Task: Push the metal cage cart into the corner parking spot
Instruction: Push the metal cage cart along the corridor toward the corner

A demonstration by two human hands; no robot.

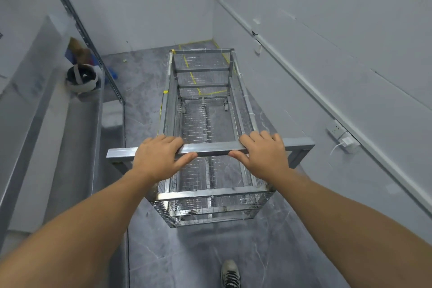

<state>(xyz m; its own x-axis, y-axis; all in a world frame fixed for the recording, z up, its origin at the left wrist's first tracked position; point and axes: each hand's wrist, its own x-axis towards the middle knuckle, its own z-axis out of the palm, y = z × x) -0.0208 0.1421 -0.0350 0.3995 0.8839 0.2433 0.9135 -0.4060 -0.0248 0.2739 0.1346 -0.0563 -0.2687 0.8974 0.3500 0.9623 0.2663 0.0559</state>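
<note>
Both my hands wrap the handle bar (210, 148): left hand (159, 155) and right hand (263, 154), fingers over, thumbs under. Cart (205, 124) is nosed toward the taped corner spot (196, 82), partly in. Rigid steel on casters (empty, probably light); I'd push from the bar.

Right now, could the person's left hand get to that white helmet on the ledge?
Probably not without letting go: the left hand grips the cart's handle bar, and the white helmet sits well ahead to the left, though nothing blocks the way.
</note>
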